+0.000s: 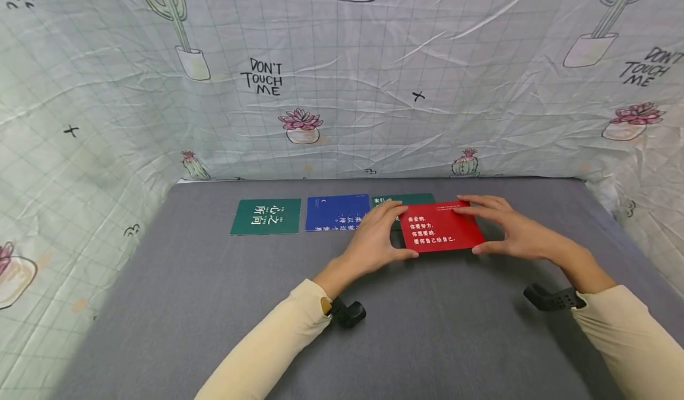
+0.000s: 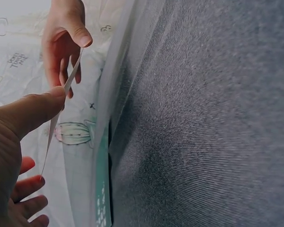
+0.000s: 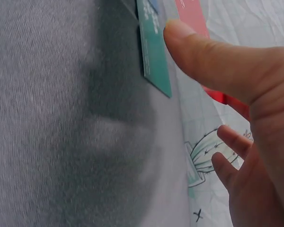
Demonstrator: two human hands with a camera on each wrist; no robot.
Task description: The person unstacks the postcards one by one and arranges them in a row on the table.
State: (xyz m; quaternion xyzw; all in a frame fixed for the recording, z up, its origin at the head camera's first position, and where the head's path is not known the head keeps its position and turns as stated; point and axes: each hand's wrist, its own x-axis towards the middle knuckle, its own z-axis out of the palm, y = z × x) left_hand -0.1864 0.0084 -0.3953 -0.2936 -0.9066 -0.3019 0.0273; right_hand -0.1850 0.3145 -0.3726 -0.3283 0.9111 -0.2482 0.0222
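A red card (image 1: 440, 228) with white writing is held up over the table between both hands. My left hand (image 1: 374, 240) pinches its left edge, thumb at the lower corner and fingers at the upper one. On the opposite edge my right hand (image 1: 513, 228) grips the card the same way. In the left wrist view the card (image 2: 52, 127) appears edge-on, raised off the cloth. Behind it a green card (image 1: 417, 199) lies on the table, partly covered by the red card and left hand. The right wrist view shows this green card (image 3: 155, 56) beyond the right thumb.
Left of the hands lie a blue card (image 1: 333, 210) and another green card (image 1: 267, 216), in a row with the partly hidden one. Grey cloth (image 1: 214, 305) covers the table. A printed fabric curtain (image 1: 363, 121) hangs along the back and sides.
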